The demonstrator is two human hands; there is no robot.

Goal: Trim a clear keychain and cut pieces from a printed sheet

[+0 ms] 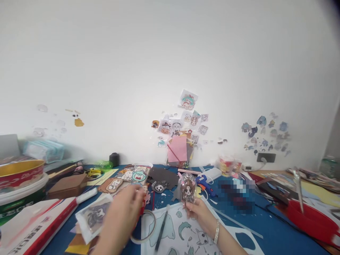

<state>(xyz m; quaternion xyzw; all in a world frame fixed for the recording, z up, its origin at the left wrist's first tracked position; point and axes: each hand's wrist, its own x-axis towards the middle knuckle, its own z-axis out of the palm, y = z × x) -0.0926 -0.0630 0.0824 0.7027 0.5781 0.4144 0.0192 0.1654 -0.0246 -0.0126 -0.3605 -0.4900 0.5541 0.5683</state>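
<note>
The right hand (199,212) pinches a little clear-edged character cutout (187,188) by its bottom edge, holding it upright over the blue table. It's a chibi figure with long brown hair, printed side toward the camera, and pretty glossy. The left hand (124,212) sits just above a roll of clear tape (145,226), fingers curled near something red (142,209); too blurry to tell what it is.
</note>
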